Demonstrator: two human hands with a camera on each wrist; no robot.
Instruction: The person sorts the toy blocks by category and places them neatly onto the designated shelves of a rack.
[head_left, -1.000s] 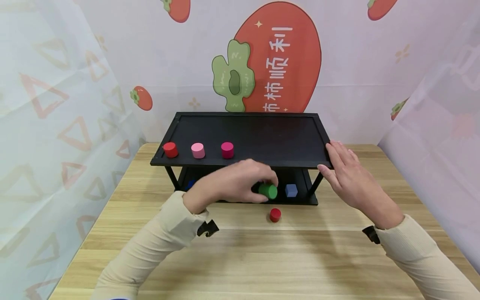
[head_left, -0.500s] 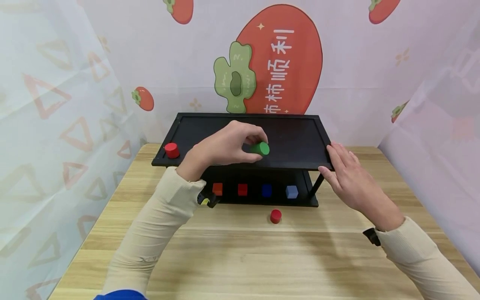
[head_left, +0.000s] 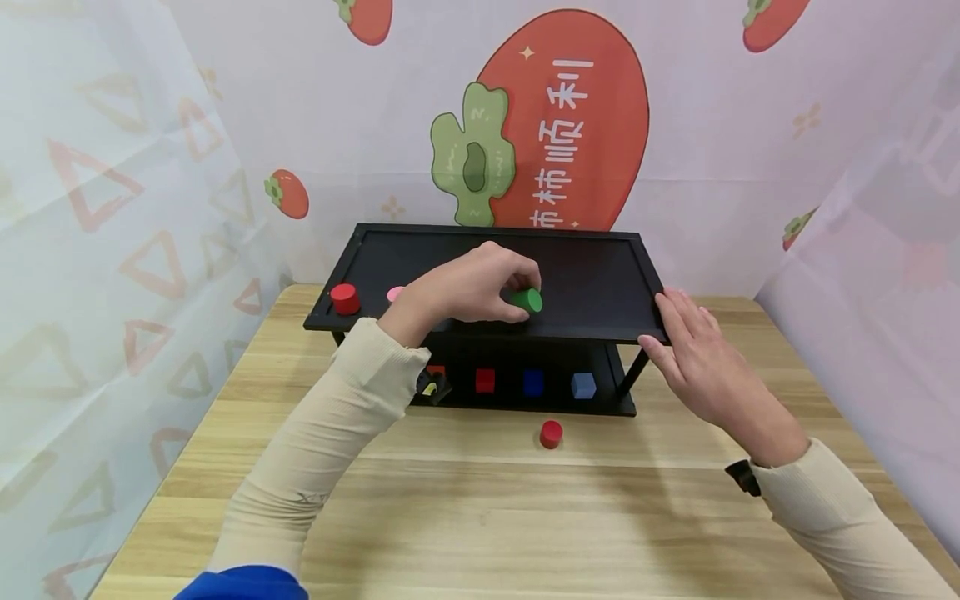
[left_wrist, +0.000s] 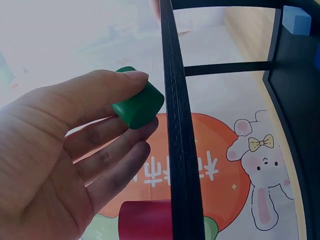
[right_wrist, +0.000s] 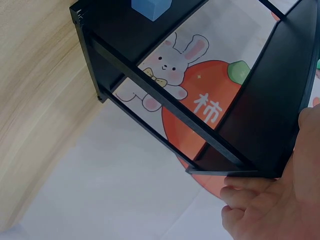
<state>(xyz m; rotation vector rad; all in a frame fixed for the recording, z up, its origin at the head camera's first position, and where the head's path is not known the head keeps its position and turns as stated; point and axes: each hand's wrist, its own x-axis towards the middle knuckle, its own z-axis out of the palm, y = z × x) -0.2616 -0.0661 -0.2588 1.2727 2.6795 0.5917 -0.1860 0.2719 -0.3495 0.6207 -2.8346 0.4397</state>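
Observation:
My left hand (head_left: 487,283) pinches a green cylinder block (head_left: 528,300) between thumb and fingers over the front part of the black two-tier shelf (head_left: 585,267). In the left wrist view the green block (left_wrist: 137,105) is tilted beside the top tier's edge. A magenta cylinder block (left_wrist: 145,220) stands below it there; in the head view this hand hides it. My right hand (head_left: 697,358) rests against the shelf's right end, fingers along the edge and thumb by the front corner. To the left on the top tier are a red cylinder (head_left: 345,299) and a partly covered pink one (head_left: 395,293).
On the lower tier sit a red cube (head_left: 485,381), a dark blue cube (head_left: 533,382), a light blue cube (head_left: 583,385) and a partly hidden orange cube (head_left: 437,369). A small red cylinder (head_left: 551,433) stands on the wooden table (head_left: 525,517) before the shelf. Printed cloth surrounds the table.
My left hand has lifted the green block from in front of the lower tier up over the top tier, then shifted slightly right. The right hand stays at the shelf's end.

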